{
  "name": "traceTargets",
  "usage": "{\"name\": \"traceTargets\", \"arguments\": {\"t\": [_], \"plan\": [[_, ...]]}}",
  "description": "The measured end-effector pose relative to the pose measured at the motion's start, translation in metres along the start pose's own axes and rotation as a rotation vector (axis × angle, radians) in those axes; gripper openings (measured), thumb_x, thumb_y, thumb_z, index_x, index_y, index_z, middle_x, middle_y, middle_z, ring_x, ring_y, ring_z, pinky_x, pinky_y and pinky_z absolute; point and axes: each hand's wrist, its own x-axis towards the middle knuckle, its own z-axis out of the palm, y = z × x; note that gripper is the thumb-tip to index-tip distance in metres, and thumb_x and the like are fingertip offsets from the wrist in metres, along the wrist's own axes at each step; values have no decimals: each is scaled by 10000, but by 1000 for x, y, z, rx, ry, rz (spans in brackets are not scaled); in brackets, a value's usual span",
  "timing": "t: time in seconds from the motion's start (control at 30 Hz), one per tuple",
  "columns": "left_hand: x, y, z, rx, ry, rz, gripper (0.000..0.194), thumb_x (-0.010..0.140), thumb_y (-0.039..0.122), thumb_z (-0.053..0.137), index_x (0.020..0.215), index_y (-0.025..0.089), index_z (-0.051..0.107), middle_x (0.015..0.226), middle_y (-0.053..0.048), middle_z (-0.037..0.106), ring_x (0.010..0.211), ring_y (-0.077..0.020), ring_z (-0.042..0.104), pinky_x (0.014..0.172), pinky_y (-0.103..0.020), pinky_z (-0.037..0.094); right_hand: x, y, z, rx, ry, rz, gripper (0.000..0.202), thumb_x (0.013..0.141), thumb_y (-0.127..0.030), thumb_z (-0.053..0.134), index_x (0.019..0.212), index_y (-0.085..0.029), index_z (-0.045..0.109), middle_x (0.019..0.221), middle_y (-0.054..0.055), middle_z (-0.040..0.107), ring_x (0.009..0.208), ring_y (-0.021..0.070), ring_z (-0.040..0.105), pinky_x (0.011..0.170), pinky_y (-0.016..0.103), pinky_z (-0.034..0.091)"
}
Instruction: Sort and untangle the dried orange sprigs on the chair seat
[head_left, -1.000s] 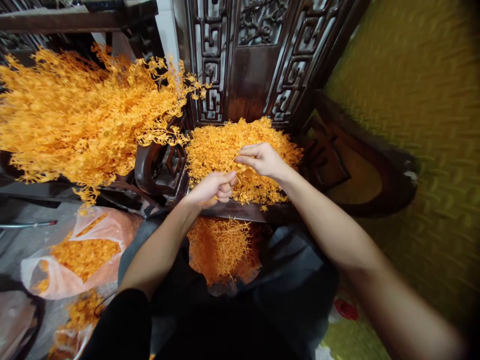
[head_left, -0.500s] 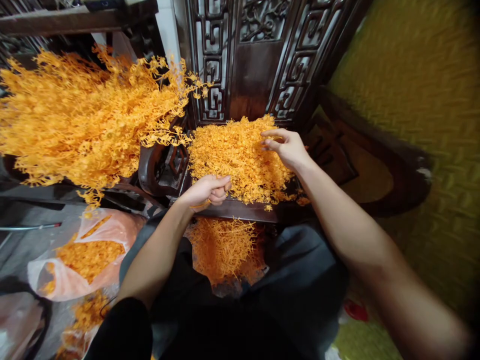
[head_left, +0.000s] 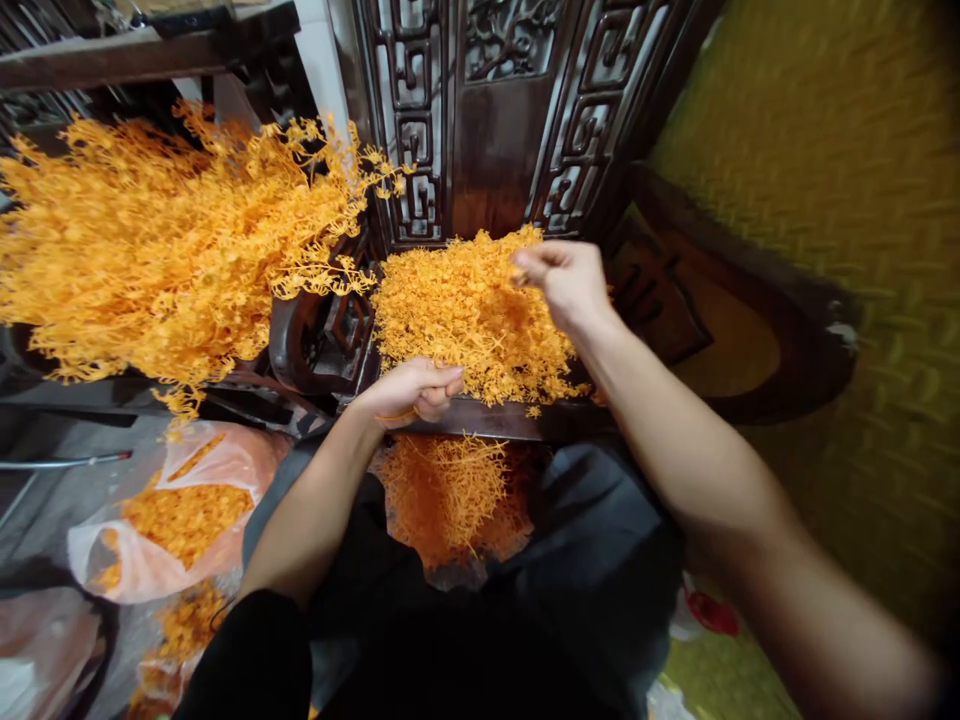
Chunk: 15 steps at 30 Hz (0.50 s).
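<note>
A heap of small orange plastic-looking flower pieces [head_left: 465, 300] covers the seat of a dark carved wooden chair [head_left: 499, 130]. At the heap's near left edge, my left hand [head_left: 421, 388] is closed, thumb pressed on curled fingers; whatever it may hold is hidden. My right hand [head_left: 570, 280] hovers over the heap's far right side, fingertips pinched together and a little blurred. Anything between those fingertips is too small to make out. Below the seat edge, between my knees, thin orange stems [head_left: 465, 490] lie in a clear plastic bag [head_left: 457, 575].
To the left, a big bundle of orange branching sprigs [head_left: 165, 240] rests on another dark wooden seat. On the floor stands an open pinkish plastic bag [head_left: 247, 455] with orange pieces inside. A yellow-green woven-patterned surface [head_left: 825, 150] lies at the right.
My right hand's fingers have gone from spread to pinched, and its wrist has turned. My left hand stays closed in nearly the same place. The view has shifted slightly.
</note>
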Motion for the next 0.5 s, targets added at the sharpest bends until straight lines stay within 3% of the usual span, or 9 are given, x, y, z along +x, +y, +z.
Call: {"name": "traceTargets", "arguments": {"t": [0.03,0.07,0.17,0.27,0.37,0.5], "plan": [[-2,1,1,-25,-3,7,373,988,373,571,681,172,500,511,109,179,429,-42,100,408,-164,140,4,3,-3,66,96,12,216,832,-392,748,818,-186,687,745,30,644,688,153,658,738,378,593],[-5,2,1,-55,-7,25,364,999,360,548,690,173,506,511,113,159,429,-46,89,410,-166,153,5,6,-5,128,111,44,196,835,-373,746,834,-193,666,760,28,626,708,153,665,725,369,592],[-10,7,2,-149,0,104,370,1030,324,464,693,176,501,516,115,121,425,-56,67,420,-171,197,-10,5,-5,265,-165,219,241,747,-322,828,854,-189,657,900,67,665,775,163,677,711,362,598],[-11,10,3,-222,60,148,404,1052,303,388,678,179,476,520,106,120,409,-64,85,422,-176,226,-37,-4,9,386,-413,311,301,655,-270,879,865,-172,688,1011,85,706,758,133,628,666,318,567],[-9,9,5,-292,109,170,429,1066,301,340,671,182,457,527,101,110,394,-70,106,423,-179,241,-53,-16,25,464,-522,301,387,666,-276,887,1006,-197,720,1026,51,711,818,131,621,720,304,543],[-6,6,6,-341,99,168,443,1068,308,332,655,186,434,525,101,108,393,-72,88,421,-183,243,-56,-25,35,302,-620,135,462,680,-357,903,1096,-224,754,1073,43,705,965,172,620,878,354,526]]}}
